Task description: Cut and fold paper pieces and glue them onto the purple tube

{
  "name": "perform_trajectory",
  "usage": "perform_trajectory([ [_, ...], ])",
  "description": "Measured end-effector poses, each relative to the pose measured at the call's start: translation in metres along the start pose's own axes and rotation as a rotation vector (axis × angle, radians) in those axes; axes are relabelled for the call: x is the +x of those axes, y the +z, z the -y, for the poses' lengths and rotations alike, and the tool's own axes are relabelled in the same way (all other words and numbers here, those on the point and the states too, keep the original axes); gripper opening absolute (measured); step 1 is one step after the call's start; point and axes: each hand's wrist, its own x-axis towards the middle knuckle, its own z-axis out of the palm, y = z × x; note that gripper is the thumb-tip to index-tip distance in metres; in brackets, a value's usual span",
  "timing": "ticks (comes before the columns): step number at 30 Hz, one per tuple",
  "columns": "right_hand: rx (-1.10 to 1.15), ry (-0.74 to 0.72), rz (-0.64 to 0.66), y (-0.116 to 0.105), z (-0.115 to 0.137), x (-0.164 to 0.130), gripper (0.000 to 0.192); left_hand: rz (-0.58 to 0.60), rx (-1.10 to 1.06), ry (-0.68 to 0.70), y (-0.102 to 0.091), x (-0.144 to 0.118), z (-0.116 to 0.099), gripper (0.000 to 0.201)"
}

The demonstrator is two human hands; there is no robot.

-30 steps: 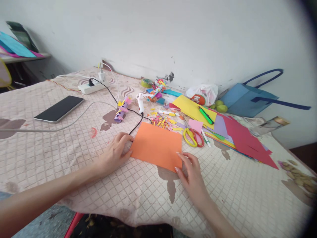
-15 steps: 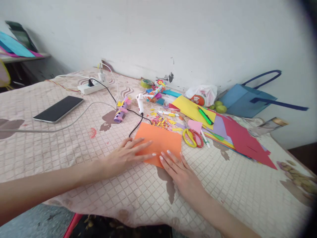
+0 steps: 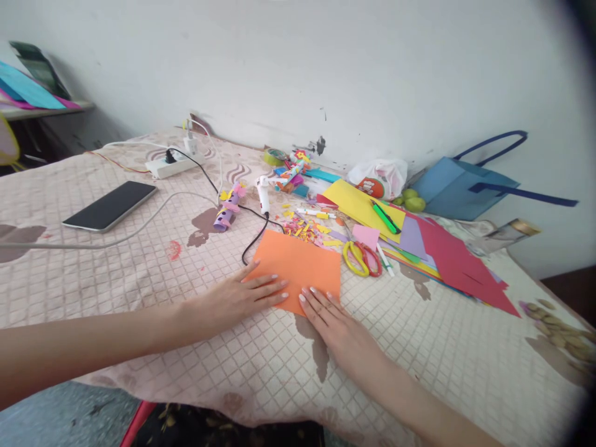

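Note:
A sheet of orange paper (image 3: 298,264) lies on the patterned tablecloth in front of me. My left hand (image 3: 246,292) rests flat across its left side, fingers stretched out. On its lower right edge lies my right hand (image 3: 338,316), also flat, with the fingers close beside each other. Beyond the sheet are paper scraps (image 3: 305,230) and a white glue gun (image 3: 263,195) with a black cord. Scissors (image 3: 362,258) with yellow and red handles lie just right of the sheet. A decorated purple paper roll (image 3: 226,210) is farther left.
A phone (image 3: 110,206) and a power strip (image 3: 172,164) with cables are at the left. Stacked coloured paper (image 3: 459,267) with a green cutter (image 3: 385,217) covers part of the right side. Against the wall stand a blue bag (image 3: 465,186) and a plastic bag (image 3: 382,177).
My left hand's fingers have drawn closer together and shifted slightly on the orange sheet. My right hand's fingers have also closed up a little. The sheet stays in place.

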Motion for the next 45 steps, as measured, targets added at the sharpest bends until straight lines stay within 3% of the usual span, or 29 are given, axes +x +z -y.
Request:
perform_trajectory([
  [9, 0.03, 0.032, 0.027, 0.0, 0.004, 0.002, 0.073, 0.026, -0.149, -0.139, -0.011, -0.006, 0.005, 0.058],
  [13, 0.024, 0.035, 0.058, -0.002, 0.005, 0.002, 0.075, -0.037, -0.193, -0.09, -0.02, -0.014, -0.014, 0.052],
  [15, 0.024, 0.033, 0.064, -0.003, 0.005, 0.001, 0.074, -0.024, -0.247, 0.001, -0.022, -0.016, -0.027, 0.052],
  [20, 0.021, 0.029, 0.043, -0.002, 0.004, 0.001, 0.072, 0.022, -0.329, -0.008, -0.02, -0.013, -0.044, 0.065],
  [25, 0.021, 0.022, 0.026, -0.002, 0.004, 0.002, 0.076, 0.083, -0.365, -0.005, -0.019, -0.012, -0.038, 0.066],
  [29, 0.025, 0.014, 0.035, -0.003, 0.003, 0.001, 0.073, 0.037, -0.376, -0.031, -0.02, -0.017, -0.034, 0.067],
  [38, 0.049, 0.019, 0.013, -0.003, 0.002, 0.001, 0.073, -0.018, -0.296, -0.227, -0.015, -0.052, -0.018, 0.066],
  [45, 0.061, 0.023, 0.004, -0.018, 0.007, 0.01, 0.071, -0.038, -0.28, -0.258, -0.013, -0.058, -0.016, 0.063],
])
